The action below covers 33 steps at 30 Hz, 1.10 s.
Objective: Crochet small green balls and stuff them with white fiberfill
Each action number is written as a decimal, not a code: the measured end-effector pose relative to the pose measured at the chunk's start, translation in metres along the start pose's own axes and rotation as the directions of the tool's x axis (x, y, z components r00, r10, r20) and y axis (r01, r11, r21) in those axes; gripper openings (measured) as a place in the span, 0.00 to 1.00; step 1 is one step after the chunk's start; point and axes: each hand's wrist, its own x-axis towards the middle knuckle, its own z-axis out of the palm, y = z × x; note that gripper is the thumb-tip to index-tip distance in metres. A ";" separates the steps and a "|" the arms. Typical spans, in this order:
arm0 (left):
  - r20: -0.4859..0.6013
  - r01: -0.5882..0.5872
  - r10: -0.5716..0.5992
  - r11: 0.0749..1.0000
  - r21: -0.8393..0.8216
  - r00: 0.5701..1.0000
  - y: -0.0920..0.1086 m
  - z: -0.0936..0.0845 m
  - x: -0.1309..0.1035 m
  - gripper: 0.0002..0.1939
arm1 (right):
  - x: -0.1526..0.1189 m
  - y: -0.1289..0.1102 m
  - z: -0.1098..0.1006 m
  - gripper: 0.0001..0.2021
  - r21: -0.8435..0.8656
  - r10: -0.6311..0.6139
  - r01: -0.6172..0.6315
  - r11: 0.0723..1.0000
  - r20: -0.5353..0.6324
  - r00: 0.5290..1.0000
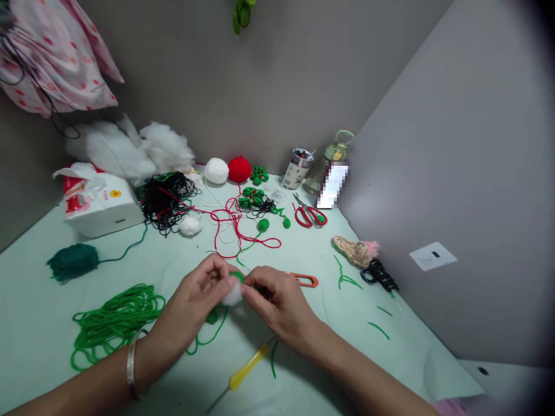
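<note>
Left hand (197, 294): its fingers were pinched together on a green piece (237, 277) over the desk (347, 370).
Right hand (280, 300): its fingers were closed at the piece's right edge.
White fluff (233, 296): it sat on the near side, between the thumbs.
Yellow-handled hook (248, 367): it lay slantwise below the right hand.
Green yarn (117, 318): its loops lay beside the left forearm.
Orange tool (307, 281): it lay just beyond the right hand.
Beyond: red yarn (234, 216) sprawled ahead, between black yarn (167, 199) and scissors (310, 215).
Facing: the green edge pointed away from the person; the long axis could not be made out.
Hidden: fingertips covered most of the piece; the right hand hid the tool's left end; the frame cut the hook's lower end.
</note>
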 end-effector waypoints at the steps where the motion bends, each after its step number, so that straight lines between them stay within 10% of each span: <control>1: 0.015 0.006 -0.006 1.000 -0.010 1.000 0.000 0.000 0.000 0.15 | 0.000 0.001 0.000 0.13 0.023 0.035 -0.035 0.999 -0.012 0.999; 9: 0.087 0.003 0.004 0.996 -0.086 0.996 -0.005 -0.004 0.004 0.11 | -0.001 0.003 -0.002 0.14 0.174 0.211 -0.208 0.963 0.000 0.978; 20: 0.027 -0.024 0.024 1.000 0.006 0.999 -0.001 0.003 0.004 0.08 | -0.012 -0.011 0.001 0.13 -0.079 -0.106 0.110 0.991 0.059 0.993; 33: 0.058 -0.035 0.036 0.999 -0.018 0.998 -0.006 -0.003 0.001 0.11 | -0.001 -0.001 0.002 0.13 -0.052 0.162 -0.165 0.985 -0.048 0.986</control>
